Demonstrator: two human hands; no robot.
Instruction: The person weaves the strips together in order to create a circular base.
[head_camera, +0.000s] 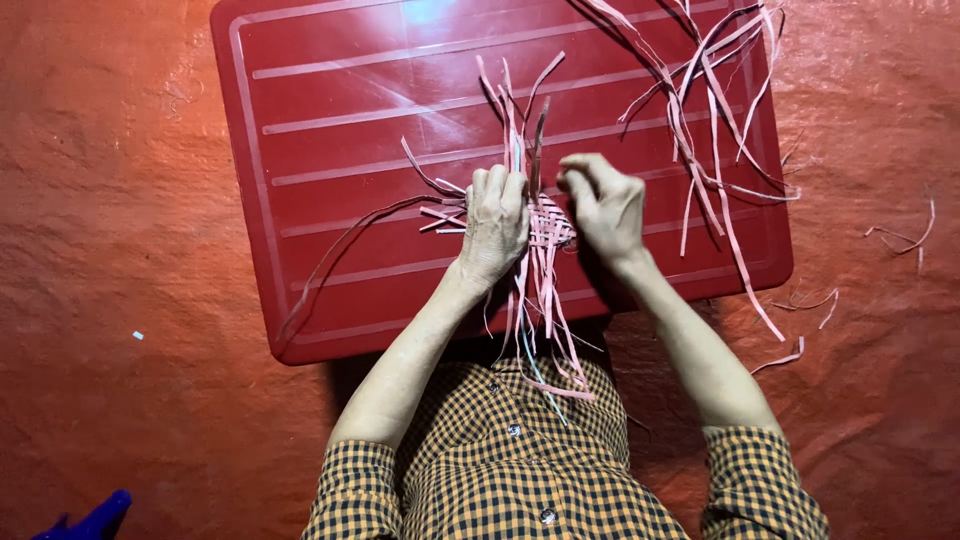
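Head view: a red tray (330, 150) with raised ribs lies flat across the upper middle of the frame, on an orange-red mat (110, 300) that fills the rest. At the tray's lower middle sits a small weave (548, 228) of pale pink strips, its loose ends fanning upward over the ribs and hanging down past the tray's near edge toward the person's checked shirt (520, 470).

The left hand (496, 220) lies palm down on the left part of the weave, fingers curled and pressing on the strips. One long strip (340, 250) curves away from under it toward the tray's lower left corner.

The right hand (603, 205) is just right of the weave, touching its edge, fingers bent inward and closed. Whether they pinch a strip cannot be told from here.

A loose tangle of spare strips (700, 100) lies at the upper right of the tray, some trailing over its right edge. A few scraps (900, 238) lie on the mat at the right. A blue object (95, 520) shows at the lower left corner.
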